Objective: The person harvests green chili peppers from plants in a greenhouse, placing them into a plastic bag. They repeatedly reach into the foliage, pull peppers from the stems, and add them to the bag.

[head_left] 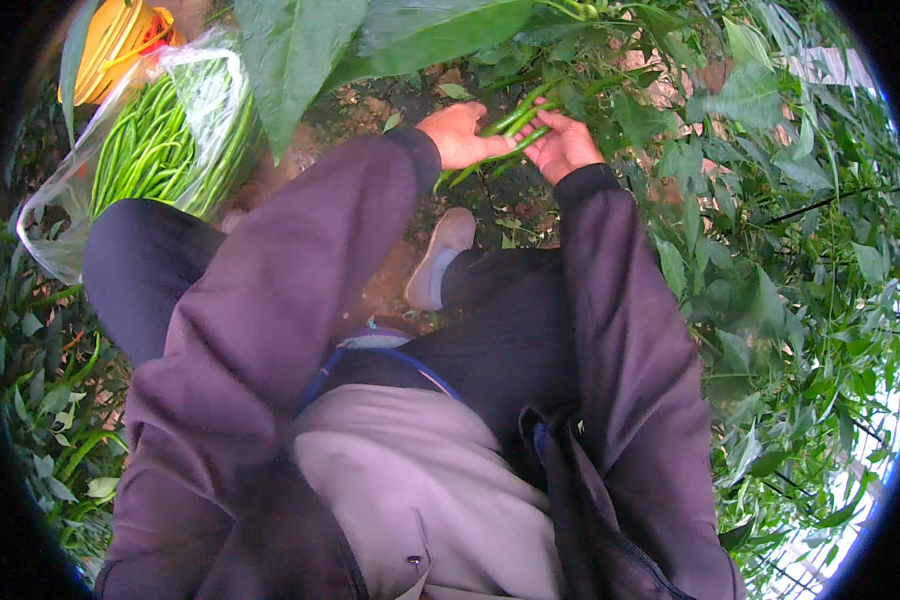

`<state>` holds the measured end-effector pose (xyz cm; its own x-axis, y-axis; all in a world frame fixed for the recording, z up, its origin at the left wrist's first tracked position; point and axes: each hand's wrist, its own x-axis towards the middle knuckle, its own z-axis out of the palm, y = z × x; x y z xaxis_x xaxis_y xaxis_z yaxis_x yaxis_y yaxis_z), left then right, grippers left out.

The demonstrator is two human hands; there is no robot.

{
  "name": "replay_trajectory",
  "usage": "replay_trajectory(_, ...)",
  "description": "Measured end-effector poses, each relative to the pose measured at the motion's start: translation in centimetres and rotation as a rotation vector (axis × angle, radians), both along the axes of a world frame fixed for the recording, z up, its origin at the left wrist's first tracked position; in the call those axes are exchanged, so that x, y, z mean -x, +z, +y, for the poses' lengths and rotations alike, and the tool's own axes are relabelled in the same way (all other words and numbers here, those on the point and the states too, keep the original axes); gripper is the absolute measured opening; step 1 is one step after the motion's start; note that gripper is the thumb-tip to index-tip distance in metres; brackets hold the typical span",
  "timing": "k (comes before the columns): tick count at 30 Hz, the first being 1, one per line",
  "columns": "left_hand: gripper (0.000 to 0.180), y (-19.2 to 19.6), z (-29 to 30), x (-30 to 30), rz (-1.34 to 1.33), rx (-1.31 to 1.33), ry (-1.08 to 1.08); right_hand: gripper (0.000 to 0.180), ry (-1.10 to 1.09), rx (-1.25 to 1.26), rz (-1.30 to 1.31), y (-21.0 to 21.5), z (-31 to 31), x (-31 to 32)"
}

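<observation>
Your left hand (462, 137) clasps long green peppers (520, 118); your right hand (562, 147) pinches them too, beside leafy plants (760, 290). A loose grip could drop some; your left knee (145, 250), near the clear bag (206, 62), could tip it.

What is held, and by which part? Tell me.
Green peppers, by the left hand, roughly mid-length; the right hand is at their upper part, its grip unclear.
</observation>
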<state>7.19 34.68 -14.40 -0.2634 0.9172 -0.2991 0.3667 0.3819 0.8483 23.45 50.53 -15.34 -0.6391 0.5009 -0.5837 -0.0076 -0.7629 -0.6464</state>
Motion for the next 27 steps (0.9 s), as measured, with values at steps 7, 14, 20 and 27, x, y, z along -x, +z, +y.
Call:
replay_trajectory(7,0.035,-0.8,-0.7,-0.9,-0.571,0.041,0.030,0.021,0.001,0.010,0.080,1.0,-1.7,0.8)
replay_trajectory(14,0.026,2.3,-2.3,-0.2,-0.797,0.067,0.078,0.025,-0.144,0.103,0.130,1.2,-0.9,1.1)
replay_trajectory(20,0.030,1.6,-3.1,-0.1,-0.654,0.056,0.111,0.025,-0.308,0.066,0.000,1.9,-1.4,0.7)
replay_trajectory(27,0.039,1.8,-4.3,-0.8,-0.828,0.129,0.206,0.022,-0.275,0.005,-0.053,2.4,-2.6,0.2)
